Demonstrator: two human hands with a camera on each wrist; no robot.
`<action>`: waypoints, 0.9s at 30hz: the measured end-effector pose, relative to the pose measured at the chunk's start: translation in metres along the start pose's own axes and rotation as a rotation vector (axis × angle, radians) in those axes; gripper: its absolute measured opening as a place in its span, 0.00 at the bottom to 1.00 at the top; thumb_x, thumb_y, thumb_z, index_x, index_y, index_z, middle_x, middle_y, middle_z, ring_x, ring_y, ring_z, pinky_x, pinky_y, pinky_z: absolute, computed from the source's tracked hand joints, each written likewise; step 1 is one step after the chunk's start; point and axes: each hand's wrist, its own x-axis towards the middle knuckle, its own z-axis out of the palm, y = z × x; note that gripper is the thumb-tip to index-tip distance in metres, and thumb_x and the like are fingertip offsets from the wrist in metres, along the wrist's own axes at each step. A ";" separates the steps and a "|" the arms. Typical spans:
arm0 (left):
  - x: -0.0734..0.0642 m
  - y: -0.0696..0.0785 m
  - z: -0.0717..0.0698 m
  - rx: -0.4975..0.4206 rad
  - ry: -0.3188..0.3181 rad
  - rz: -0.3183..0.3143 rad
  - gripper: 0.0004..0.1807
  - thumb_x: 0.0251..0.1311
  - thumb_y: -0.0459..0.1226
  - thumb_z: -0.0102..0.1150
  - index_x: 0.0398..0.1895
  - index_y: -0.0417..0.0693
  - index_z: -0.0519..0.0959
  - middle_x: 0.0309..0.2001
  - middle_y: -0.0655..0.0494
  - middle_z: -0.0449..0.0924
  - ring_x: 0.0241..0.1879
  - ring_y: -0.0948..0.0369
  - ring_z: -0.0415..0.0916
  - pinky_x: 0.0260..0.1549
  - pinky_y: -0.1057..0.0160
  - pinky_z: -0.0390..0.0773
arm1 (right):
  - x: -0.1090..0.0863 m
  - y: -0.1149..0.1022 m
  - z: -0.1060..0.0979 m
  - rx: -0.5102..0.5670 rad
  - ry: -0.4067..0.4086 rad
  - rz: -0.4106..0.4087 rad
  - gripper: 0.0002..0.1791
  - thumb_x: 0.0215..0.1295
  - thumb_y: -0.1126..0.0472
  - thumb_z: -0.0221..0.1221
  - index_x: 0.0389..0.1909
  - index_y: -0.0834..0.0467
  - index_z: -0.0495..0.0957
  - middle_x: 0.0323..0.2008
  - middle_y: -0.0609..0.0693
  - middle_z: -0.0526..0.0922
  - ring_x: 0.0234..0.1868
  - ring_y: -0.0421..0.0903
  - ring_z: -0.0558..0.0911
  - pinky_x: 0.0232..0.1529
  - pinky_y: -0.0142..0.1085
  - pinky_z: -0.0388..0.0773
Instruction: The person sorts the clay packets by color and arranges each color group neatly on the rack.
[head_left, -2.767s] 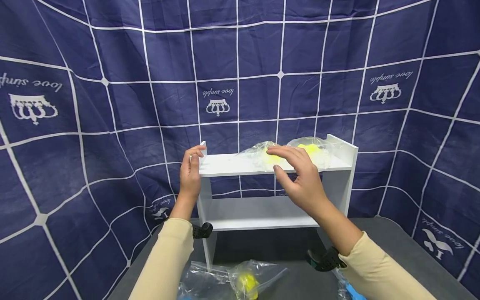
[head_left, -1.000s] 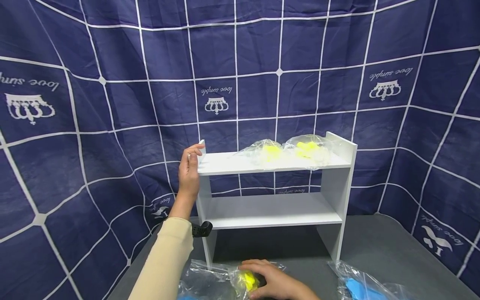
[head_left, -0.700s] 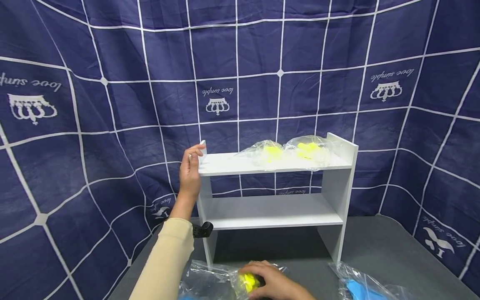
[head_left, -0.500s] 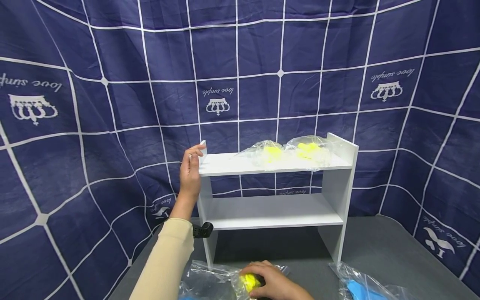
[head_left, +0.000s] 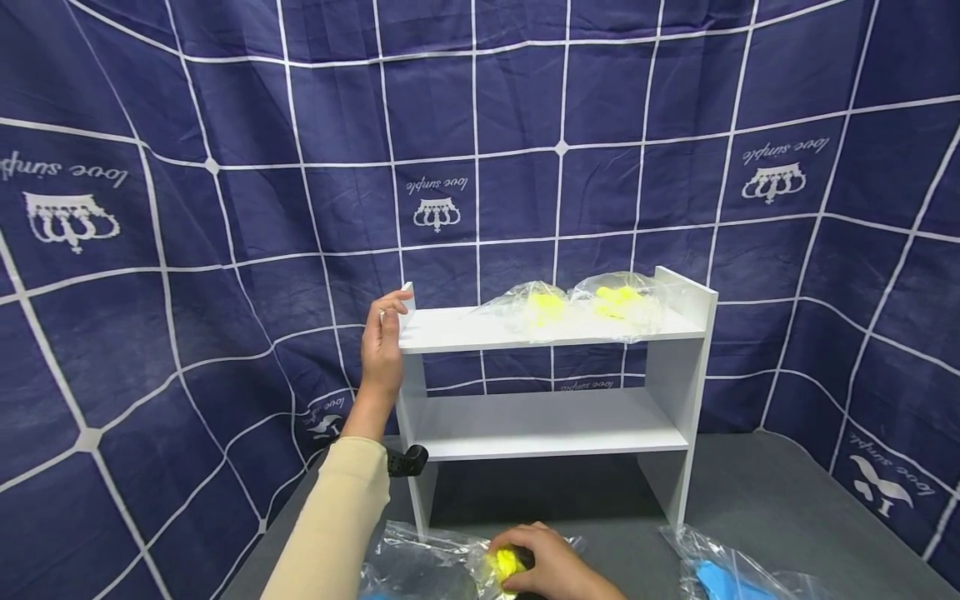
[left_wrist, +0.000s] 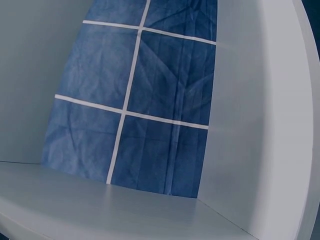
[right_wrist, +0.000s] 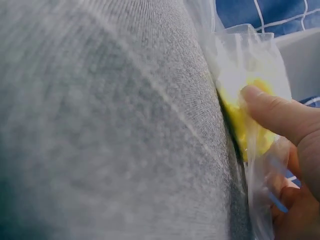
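Observation:
In the head view my left hand [head_left: 382,346] holds the upper left side panel of a white two-tier shelf [head_left: 540,421], its fingers bent over the panel's front edge. My right hand [head_left: 551,560] is down at the table in front of the shelf, gripping a clear plastic bag with a bright yellow item [head_left: 508,563] inside. The right wrist view shows the thumb pressing on that yellow item [right_wrist: 260,132] through the plastic. What the yellow item is cannot be made out. The left wrist view shows only the shelf's inner boards [left_wrist: 240,125] and the cloth behind.
Two clear bags with yellow contents, one left [head_left: 546,310] and one right [head_left: 618,302], lie on the top board. A clear bag with something blue [head_left: 731,581] rests at the table's right front. More clear plastic [head_left: 420,558] lies left of my right hand. Blue checked cloth [head_left: 480,125] hangs behind.
My right hand has come down from the top board to the table and taken hold of the yellow-filled bag, then shifted slightly right with it. The left hand stays on the panel.

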 end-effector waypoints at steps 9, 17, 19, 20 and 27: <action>0.000 -0.001 -0.001 -0.007 0.000 0.014 0.11 0.71 0.28 0.32 0.37 0.25 0.64 0.55 0.26 0.70 0.63 0.36 0.62 0.66 0.61 0.57 | -0.007 -0.014 -0.006 0.232 0.061 0.053 0.18 0.53 0.54 0.68 0.46 0.44 0.81 0.42 0.42 0.83 0.37 0.34 0.72 0.35 0.28 0.71; -0.003 -0.002 -0.002 -0.014 -0.010 0.003 0.11 0.71 0.27 0.32 0.38 0.24 0.65 0.54 0.25 0.70 0.64 0.36 0.62 0.65 0.64 0.58 | -0.008 -0.058 -0.030 0.251 0.186 0.031 0.19 0.52 0.56 0.68 0.47 0.45 0.80 0.45 0.45 0.83 0.37 0.41 0.74 0.34 0.34 0.69; -0.003 -0.002 -0.002 -0.017 -0.010 0.003 0.11 0.70 0.27 0.32 0.38 0.23 0.65 0.54 0.25 0.70 0.64 0.37 0.63 0.64 0.65 0.59 | -0.007 -0.070 -0.039 0.208 0.236 -0.036 0.20 0.51 0.58 0.68 0.48 0.44 0.80 0.47 0.45 0.84 0.37 0.42 0.75 0.35 0.34 0.69; -0.002 -0.002 -0.002 -0.017 -0.010 0.006 0.11 0.70 0.27 0.33 0.38 0.23 0.65 0.54 0.25 0.70 0.64 0.37 0.63 0.64 0.65 0.59 | -0.006 -0.077 -0.044 0.182 0.263 -0.073 0.21 0.50 0.59 0.68 0.47 0.44 0.80 0.47 0.44 0.84 0.38 0.43 0.75 0.35 0.34 0.70; 0.001 -0.001 -0.001 -0.005 0.003 0.030 0.11 0.69 0.26 0.33 0.37 0.21 0.64 0.53 0.25 0.71 0.62 0.38 0.65 0.63 0.66 0.60 | 0.006 -0.128 -0.097 0.045 0.367 -0.278 0.23 0.49 0.64 0.68 0.48 0.45 0.79 0.49 0.44 0.84 0.45 0.37 0.76 0.39 0.33 0.72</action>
